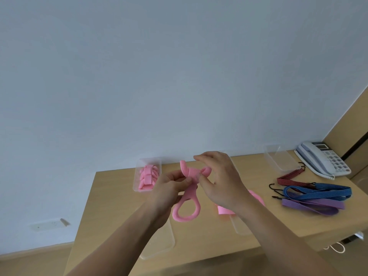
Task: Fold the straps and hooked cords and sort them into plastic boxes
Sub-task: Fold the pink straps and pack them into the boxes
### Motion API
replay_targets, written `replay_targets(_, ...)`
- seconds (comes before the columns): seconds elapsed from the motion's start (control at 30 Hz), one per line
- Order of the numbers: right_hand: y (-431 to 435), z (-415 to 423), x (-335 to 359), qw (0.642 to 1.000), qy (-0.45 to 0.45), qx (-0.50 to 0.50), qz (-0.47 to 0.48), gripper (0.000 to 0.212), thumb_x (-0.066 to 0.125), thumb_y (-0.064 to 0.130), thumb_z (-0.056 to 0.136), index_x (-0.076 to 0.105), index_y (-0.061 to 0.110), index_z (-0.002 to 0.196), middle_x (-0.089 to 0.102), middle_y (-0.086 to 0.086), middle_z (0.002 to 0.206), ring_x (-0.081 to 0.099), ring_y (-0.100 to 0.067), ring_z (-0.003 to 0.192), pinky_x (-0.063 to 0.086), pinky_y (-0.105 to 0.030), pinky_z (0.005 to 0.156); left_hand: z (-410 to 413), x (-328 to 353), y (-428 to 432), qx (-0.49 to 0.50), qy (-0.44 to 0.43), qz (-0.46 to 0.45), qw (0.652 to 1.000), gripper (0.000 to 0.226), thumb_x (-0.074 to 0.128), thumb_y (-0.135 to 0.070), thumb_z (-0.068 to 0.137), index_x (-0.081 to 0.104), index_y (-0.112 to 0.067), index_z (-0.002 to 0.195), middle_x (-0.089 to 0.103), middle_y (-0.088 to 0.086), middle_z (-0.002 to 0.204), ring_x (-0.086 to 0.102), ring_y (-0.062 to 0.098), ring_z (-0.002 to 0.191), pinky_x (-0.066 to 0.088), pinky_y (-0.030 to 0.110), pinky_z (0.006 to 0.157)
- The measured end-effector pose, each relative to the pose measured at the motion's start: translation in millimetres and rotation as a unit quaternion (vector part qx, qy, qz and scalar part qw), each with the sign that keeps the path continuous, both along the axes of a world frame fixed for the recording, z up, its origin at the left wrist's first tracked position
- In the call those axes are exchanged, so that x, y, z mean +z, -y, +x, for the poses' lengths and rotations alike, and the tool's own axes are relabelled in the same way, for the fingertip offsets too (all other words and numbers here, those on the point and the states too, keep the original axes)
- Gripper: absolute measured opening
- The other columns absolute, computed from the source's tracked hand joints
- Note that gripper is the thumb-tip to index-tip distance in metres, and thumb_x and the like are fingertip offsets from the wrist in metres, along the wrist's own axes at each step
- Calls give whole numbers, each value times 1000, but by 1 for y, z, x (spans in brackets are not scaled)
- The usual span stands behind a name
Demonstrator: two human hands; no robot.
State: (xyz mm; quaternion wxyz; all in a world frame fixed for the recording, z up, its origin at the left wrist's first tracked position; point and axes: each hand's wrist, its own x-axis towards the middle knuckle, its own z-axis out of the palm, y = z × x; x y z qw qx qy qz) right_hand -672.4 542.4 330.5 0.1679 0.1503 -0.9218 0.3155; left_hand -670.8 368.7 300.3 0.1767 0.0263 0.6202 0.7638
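Pink strap (190,193) hangs half-wrapped just right of the filled box (136,182), fingers clamped on it: left hand (169,188) at the middle, right hand (221,182) on the wrapping end. Springy-looking, it could uncoil if either pinch slackens, undoing the fold.

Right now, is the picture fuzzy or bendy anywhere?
Head view: the left hand, right hand and pink strap look slightly soft, probably from motion; the wide lens slants the table edges; light is soft and even, with no glare and only faint shadows.
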Motion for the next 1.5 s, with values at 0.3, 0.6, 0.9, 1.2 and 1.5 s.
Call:
replay_targets(0.3,15,6,4,992,103,60,31,17,60,15,84,67,26,95,66,14,91,56,-6,90,50,-27,77,7,-11,21,-33,39,28,998,43,70,-17,84,68,-11,127,76,15,118,70,35,113,56,58,99)
replay_targets(0.6,17,17,-10,999,45,-7,16,18,72,15,80,70,22,96,68,13,92,59,-10,87,48,-26,75,13,-21,18,-105,79,36,991,39,65,-42,95,75,-12,118,74,19,116,72,31,103,57,52,93)
replay_targets(0.9,4,5,-30,996,-57,40,48,11,74,5,78,71,14,83,66,6,91,57,-17,92,47,-27,75,0,-19,-1,-98,152,170,969,57,69,-53,94,70,-4,123,67,17,124,68,42,106,54,55,94)
replay_targets(1.2,-50,-17,-40,997,2,71,37,36,69,2,82,70,16,116,60,4,101,56,-15,95,46,-23,81,-24,-23,-51,-56,203,160,964,56,67,-57,92,74,-6,111,66,21,116,69,44,101,57,51,84)
replay_targets(1.5,-105,-34,-66,991,26,131,-22,20,75,2,78,68,14,93,69,7,103,63,-12,97,53,-32,81,-56,-35,-100,44,273,136,951,61,77,-46,80,66,0,119,69,21,104,71,38,86,57,60,83)
